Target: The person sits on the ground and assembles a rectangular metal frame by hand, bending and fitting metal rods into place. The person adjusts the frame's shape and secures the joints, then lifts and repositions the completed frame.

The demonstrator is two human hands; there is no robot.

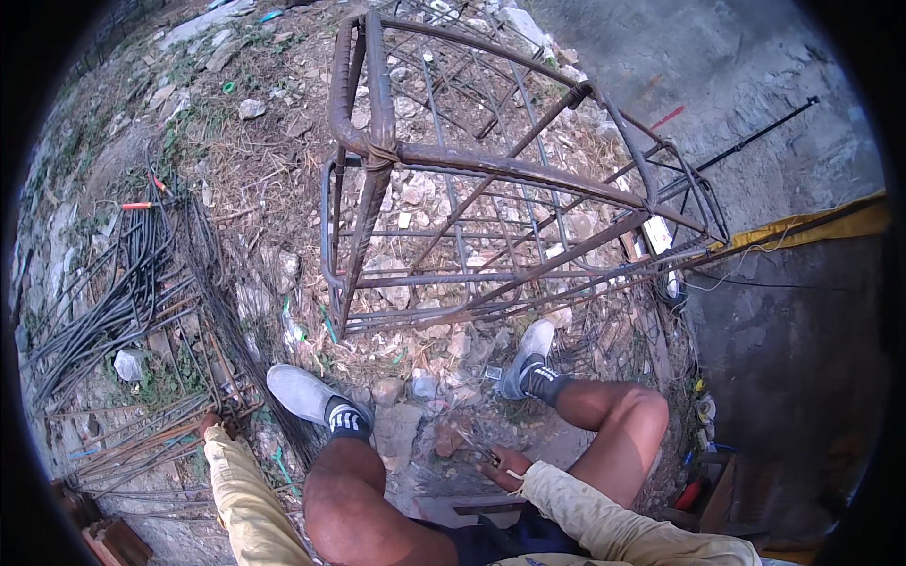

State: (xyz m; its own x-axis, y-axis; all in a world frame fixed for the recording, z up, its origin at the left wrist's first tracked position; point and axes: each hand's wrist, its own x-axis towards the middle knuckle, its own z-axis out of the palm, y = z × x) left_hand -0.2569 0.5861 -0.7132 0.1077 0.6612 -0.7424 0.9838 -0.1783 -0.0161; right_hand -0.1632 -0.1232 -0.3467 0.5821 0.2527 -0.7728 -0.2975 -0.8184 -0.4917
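My left hand [211, 424] reaches down to the left, at the edge of a pile of thin steel rods [170, 429]. Its fingers are small and partly hidden, so I cannot tell whether they grip a rod. Near my right knee, my right hand [511, 464] is closed around a slim, grey metal tool [478, 447] whose exact kind is unclear. In front of my feet stands a rebar cage [510, 170] of rusty brown bars and bent square stirrups, with wire wound around the near corner joint [381, 154].
Bundled dark bent rods [132, 269] lie to the left, with long thin wires [250, 335] beside my left shoe [304, 393]. Stones and litter cover the ground. A yellow sheet [802, 226] edges a dark area at right. Bricks [118, 542] sit at lower left.
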